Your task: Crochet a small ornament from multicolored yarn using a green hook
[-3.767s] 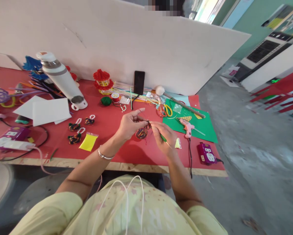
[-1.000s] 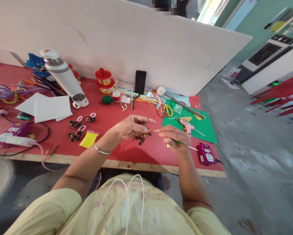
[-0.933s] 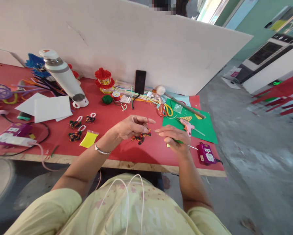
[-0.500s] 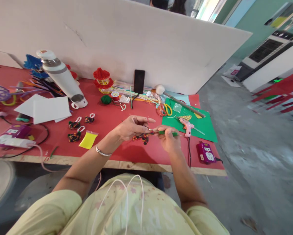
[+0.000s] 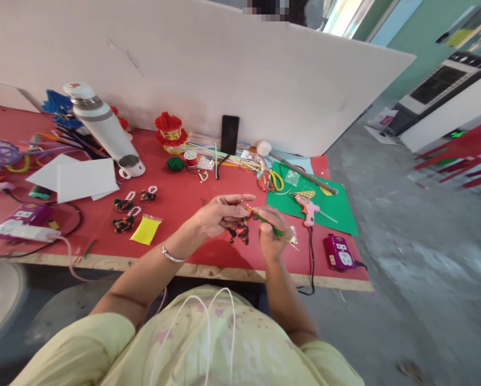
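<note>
pinching a small, multicoloured yarn piece point(image 5: 242, 231) between thumb and fingertips of the left hand point(image 5: 216, 215), above the red-topped table point(image 5: 212, 258); gripping a thin, green-handled metal hook point(image 5: 277, 231) in the curled right hand point(image 5: 273, 240).

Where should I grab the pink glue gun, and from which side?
Likely best by the handle of the glue gun, coming from the near table edge: it points that way, with the cord trailing from its end. The nozzle faces away to the left, so avoid it. The right hand holds a green-handled tool.
</note>
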The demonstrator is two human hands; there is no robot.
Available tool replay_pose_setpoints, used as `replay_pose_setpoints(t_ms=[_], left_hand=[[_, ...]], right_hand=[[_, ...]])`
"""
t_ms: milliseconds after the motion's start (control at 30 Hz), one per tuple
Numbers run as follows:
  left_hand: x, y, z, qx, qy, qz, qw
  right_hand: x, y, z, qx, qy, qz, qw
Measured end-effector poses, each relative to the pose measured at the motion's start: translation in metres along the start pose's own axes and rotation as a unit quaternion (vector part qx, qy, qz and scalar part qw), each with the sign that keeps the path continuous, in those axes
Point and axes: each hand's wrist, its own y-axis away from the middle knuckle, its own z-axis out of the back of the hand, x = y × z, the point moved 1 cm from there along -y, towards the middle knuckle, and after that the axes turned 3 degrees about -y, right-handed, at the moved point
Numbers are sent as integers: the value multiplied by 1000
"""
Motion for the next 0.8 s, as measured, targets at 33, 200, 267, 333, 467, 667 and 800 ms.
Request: replay_pose_setpoints(t_ms=[33,200,267,333,467,667,800], left_hand=[[-4,1,3,4,0,2,1000],[-12,3,8,5,-25,-2,1000],[-11,3,9,9,-34,1,999],[-11,2,10,15,-41,7,999],[-13,2,15,25,-60,8,998],[-20,4,17,59,-114,20,992],[-23,5,13,85,-147,31,985]], right_hand=[[1,-4,4,28,-12,-3,1000],[9,-21,27,144,16,19,989],[13,-25,32,172,21,24,984],[16,-28,35,187,24,28,982],[19,-33,38,203,10,42,978],[27,-45,42,253,-19,9,967],[33,-51,41,229,-60,-52,970]])
